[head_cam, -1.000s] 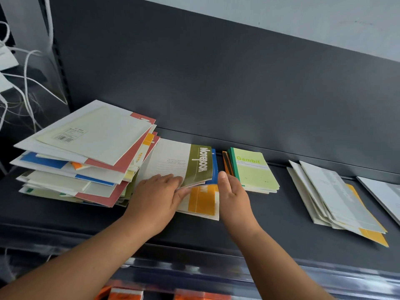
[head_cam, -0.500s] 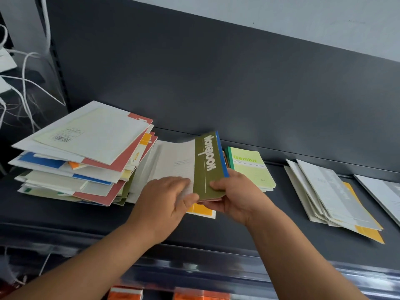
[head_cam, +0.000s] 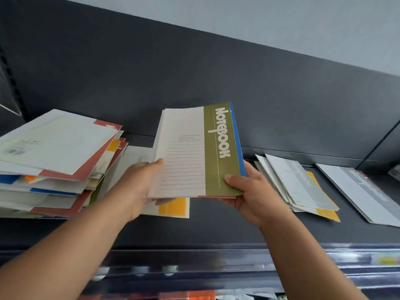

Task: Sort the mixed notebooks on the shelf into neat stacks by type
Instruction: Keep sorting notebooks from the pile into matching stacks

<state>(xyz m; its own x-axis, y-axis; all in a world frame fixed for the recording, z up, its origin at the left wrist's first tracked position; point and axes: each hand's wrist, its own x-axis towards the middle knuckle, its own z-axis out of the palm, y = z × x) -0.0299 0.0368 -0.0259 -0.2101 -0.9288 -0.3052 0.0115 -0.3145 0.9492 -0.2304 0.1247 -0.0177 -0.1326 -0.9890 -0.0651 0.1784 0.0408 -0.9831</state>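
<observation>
The left hand (head_cam: 138, 187) and right hand (head_cam: 249, 191) each gripped an edge of a few notebooks (head_cam: 194, 152) held above the shelf (head_cam: 216, 230) — sorting looked far from done. A messy mixed pile (head_cam: 54, 152) sat at left; thinner stacks (head_cam: 298, 185) lay at right.

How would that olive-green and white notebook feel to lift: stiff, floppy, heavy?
The olive-green and white notebook looks flat though tilted upright, so it seems fairly stiff, perhaps because a blue-edged notebook backs it. It is probably light: the left hand and right hand grip only its lower edges. Smooth covers may let the two slide apart.
</observation>
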